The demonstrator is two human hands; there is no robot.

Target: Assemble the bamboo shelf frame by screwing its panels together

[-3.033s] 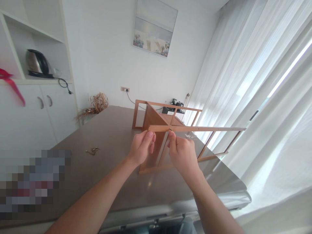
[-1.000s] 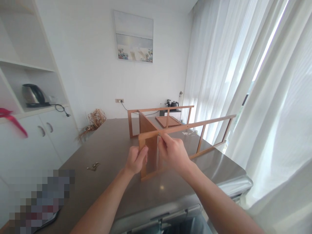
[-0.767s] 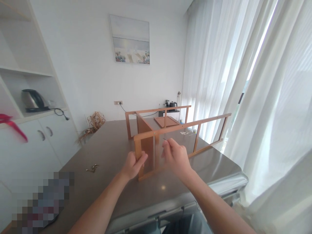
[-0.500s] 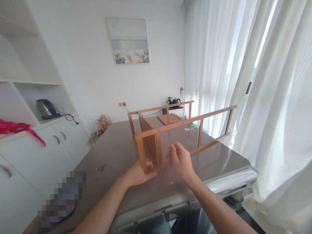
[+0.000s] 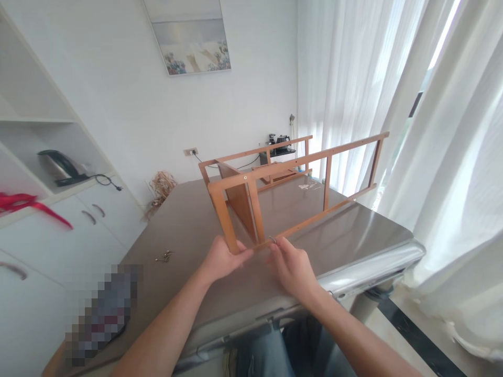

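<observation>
Standing near the front edge of the table (image 5: 353, 235), the wooden frame (image 5: 294, 162) is held at the foot of its near corner post by the left hand (image 5: 223, 259), with fingers curled round the post. A small metal piece (image 5: 272, 240) is pinched in the tight fingertips of the right hand (image 5: 293, 267), right at the frame's bottom rail. Most of it is hidden, so its kind cannot be told. More metal bits (image 5: 164, 256) are seen toward the table's left edge, too small to make out.

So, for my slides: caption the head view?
Left hand braces wooden frame; right hand holds small metal piece at lower rail.
</observation>
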